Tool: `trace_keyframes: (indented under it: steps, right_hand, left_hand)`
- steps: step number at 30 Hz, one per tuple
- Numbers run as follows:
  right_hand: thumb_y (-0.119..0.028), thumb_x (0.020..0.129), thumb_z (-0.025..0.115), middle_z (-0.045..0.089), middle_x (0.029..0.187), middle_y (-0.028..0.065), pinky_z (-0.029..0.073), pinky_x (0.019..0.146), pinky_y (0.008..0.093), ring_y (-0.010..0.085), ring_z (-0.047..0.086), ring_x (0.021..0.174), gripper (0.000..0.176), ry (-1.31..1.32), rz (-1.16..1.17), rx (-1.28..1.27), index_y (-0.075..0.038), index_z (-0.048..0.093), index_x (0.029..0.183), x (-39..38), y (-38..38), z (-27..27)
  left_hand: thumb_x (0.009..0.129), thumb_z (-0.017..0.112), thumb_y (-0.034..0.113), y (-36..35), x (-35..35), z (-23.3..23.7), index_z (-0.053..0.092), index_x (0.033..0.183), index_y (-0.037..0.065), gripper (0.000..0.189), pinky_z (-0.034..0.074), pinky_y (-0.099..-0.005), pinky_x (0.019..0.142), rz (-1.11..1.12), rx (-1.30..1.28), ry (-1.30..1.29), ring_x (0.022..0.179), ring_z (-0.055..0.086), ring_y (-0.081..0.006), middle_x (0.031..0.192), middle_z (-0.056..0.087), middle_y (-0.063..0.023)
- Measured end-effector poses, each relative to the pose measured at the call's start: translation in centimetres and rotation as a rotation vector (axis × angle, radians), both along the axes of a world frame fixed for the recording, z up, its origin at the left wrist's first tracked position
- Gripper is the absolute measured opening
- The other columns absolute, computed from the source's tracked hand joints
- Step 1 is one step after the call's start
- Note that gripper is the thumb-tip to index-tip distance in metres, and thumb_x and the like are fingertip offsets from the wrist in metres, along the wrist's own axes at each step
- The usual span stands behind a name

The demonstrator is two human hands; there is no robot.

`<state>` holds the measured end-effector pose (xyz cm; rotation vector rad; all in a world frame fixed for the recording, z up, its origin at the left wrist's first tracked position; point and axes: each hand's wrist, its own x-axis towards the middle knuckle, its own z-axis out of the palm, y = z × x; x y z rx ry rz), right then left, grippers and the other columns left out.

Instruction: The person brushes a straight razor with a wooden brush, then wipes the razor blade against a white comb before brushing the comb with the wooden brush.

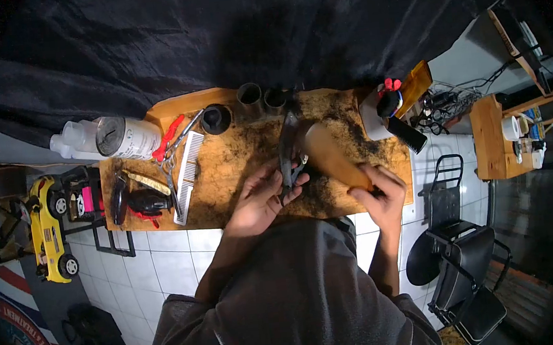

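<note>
My left hand [263, 196] is closed around a long black tool [285, 149] shaped like a hair clipper, with a small shiny metal part on its side. The tool stands roughly upright in this view, over the middle of the wooden table [235, 156]. My right hand [384, 194] grips the end of a brush [338, 160] with a broad wooden handle. Motion smears the brush, and its far end is right beside the black tool. Dark hair clippings [334, 118] lie scattered over the wood around both hands.
On the table's left are a white comb [189, 177], scissors [169, 165], a red clip [168, 139] and a large labelled can [129, 138]. Black cups [249, 96] line the back edge. A container [374, 118] with a black comb [407, 135] stands right. A black chair [465, 261] is beyond.
</note>
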<state>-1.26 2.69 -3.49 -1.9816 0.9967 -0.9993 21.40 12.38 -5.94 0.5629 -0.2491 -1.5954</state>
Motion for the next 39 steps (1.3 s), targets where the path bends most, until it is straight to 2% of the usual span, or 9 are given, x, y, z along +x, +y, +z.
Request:
trace_keyframes:
  steps: [4,11,14,17,19,23,27,33,39]
  right_hand:
    - [-0.021,0.057,0.086,0.062,0.073,0.0125,0.048,0.059,0.0322,0.0263,0.061,0.065,0.043,0.080,0.320,0.032,0.001,0.070,0.091,-0.1,0.6,0.4]
    - [-0.020,0.062,0.085,0.057,0.069,0.0110,0.044,0.055,0.0292,0.0203,0.057,0.060,0.043,0.170,-0.299,-0.107,0.005,0.068,0.093,0.8,-0.2,1.2]
    - [-0.019,0.060,0.086,0.057,0.068,0.0111,0.044,0.055,0.0294,0.0194,0.057,0.060,0.044,0.098,-0.225,-0.055,0.004,0.069,0.093,0.0,-0.4,1.1]
    - [-0.021,0.057,0.086,0.057,0.068,0.0111,0.045,0.056,0.0303,0.0198,0.057,0.060,0.045,0.047,0.237,-0.009,0.003,0.070,0.092,-0.6,-0.1,0.9]
    - [-0.016,0.053,0.085,0.063,0.075,0.0135,0.047,0.061,0.0308,0.0254,0.062,0.067,0.045,0.138,0.323,0.003,0.005,0.068,0.089,0.0,0.4,1.4]
    - [-0.017,0.062,0.084,0.058,0.069,0.0121,0.045,0.056,0.0292,0.0184,0.056,0.059,0.041,0.060,0.013,-0.027,0.005,0.069,0.094,0.5,-0.4,-0.6]
    - [-0.010,0.065,0.082,0.056,0.068,0.0107,0.042,0.054,0.0269,0.0157,0.053,0.059,0.041,0.043,-0.284,-0.016,0.008,0.066,0.098,1.2,-0.8,0.2]
    - [-0.025,0.059,0.085,0.067,0.080,0.0161,0.051,0.072,0.0338,0.0269,0.067,0.078,0.044,0.096,0.366,0.036,0.000,0.072,0.093,0.0,0.3,0.8]
    - [-0.014,0.063,0.084,0.060,0.072,0.0120,0.044,0.056,0.0286,0.0203,0.056,0.060,0.041,0.151,-0.174,-0.045,0.005,0.068,0.095,0.5,0.1,0.6]
  left_hand:
    - [0.097,0.046,0.008,0.2,-0.5,0.0,0.044,0.130,0.000,0.034,0.048,-0.0391,0.097,0.055,-0.041,0.089,0.116,0.055,-0.0272,0.126,0.054,-0.0142]
    - [0.098,0.041,0.005,0.2,0.1,-0.6,0.045,0.129,0.002,0.032,0.046,-0.0430,0.099,-0.053,-0.024,-0.184,0.116,0.055,-0.0276,0.129,0.051,-0.0135]
    - [0.097,0.045,0.007,0.1,-0.2,-0.1,0.047,0.127,-0.003,0.031,0.046,-0.0391,0.098,-0.013,0.006,-0.133,0.115,0.055,-0.0258,0.123,0.055,-0.0138]
    - [0.097,0.045,0.007,0.9,0.1,-3.3,0.047,0.126,-0.004,0.031,0.046,-0.0391,0.098,0.067,-0.185,0.029,0.116,0.055,-0.0268,0.124,0.054,-0.0143]
    - [0.098,0.043,0.006,0.6,-0.3,-1.1,0.048,0.126,-0.005,0.031,0.047,-0.0383,0.098,0.042,-0.165,0.049,0.114,0.056,-0.0261,0.124,0.054,-0.0146]
    - [0.099,0.040,0.005,0.0,0.0,-0.2,0.047,0.127,-0.005,0.031,0.047,-0.0370,0.097,-0.076,-0.001,-0.329,0.110,0.058,-0.0253,0.123,0.055,-0.0153]
    - [0.099,0.039,0.005,0.1,0.1,-0.5,0.045,0.128,-0.005,0.032,0.046,-0.0391,0.097,-0.116,-0.056,-0.348,0.112,0.056,-0.0287,0.126,0.052,-0.0166]
    - [0.099,0.040,0.004,-0.3,0.3,-0.6,0.046,0.129,-0.005,0.032,0.049,-0.0351,0.094,-0.051,-0.007,-0.030,0.109,0.058,-0.0247,0.121,0.056,-0.0147]
    - [0.098,0.042,0.004,0.2,0.7,0.6,0.046,0.129,-0.005,0.033,0.049,-0.0367,0.093,-0.197,0.028,-0.237,0.113,0.056,-0.0257,0.123,0.055,-0.0143]
